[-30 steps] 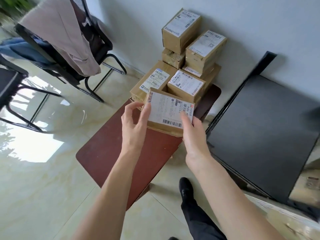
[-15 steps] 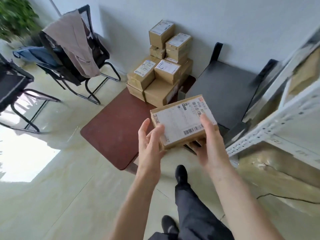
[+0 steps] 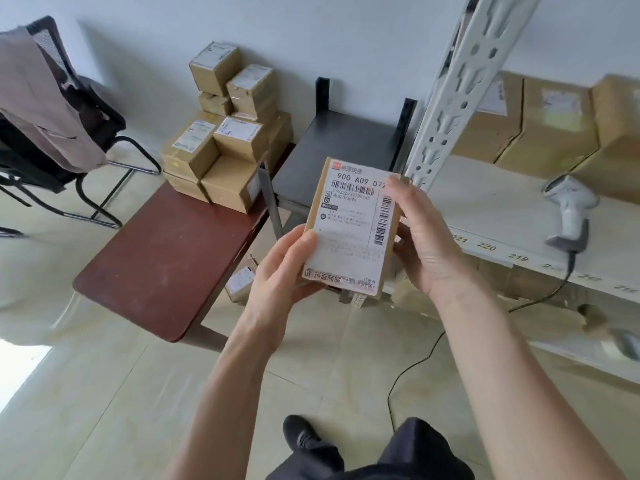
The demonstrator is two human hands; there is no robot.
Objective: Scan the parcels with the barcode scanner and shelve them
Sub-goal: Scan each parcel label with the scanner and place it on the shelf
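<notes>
Both hands hold one parcel (image 3: pixel 349 226) upright before me: my left hand (image 3: pixel 284 271) cups its lower left edge, thumb on the label (barcodes facing me), and my right hand (image 3: pixel 420 237) curls around its right side. Further right, the barcode scanner (image 3: pixel 568 213) lies on the white shelf (image 3: pixel 491 209).
</notes>
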